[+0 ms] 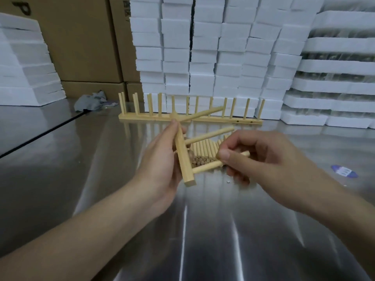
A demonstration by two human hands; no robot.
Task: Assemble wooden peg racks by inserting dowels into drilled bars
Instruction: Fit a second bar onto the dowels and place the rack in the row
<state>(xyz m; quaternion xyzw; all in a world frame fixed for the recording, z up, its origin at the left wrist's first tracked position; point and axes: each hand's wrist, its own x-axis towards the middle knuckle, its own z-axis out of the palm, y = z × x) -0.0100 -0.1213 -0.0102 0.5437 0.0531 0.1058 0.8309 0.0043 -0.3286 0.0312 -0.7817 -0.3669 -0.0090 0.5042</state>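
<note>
1. Over the steel table (203,230) our left hand (160,163) grips a tilted drilled bar (182,155) bearing three dowels (211,135)
2. Our right hand (261,157) pinches a loose dowel (246,153) between thumb and forefinger, beside the bar's lowest peg
3. Beneath them a pile of dowels (203,149) lies partly hidden; a blue label (344,171) sits well right
4. Farther back pegged racks (215,119) stand in a row, a grey cloth (91,102) left of them
5. Behind rise foam blocks (213,47) and cardboard boxes (81,37); we cannot see inside them
</note>
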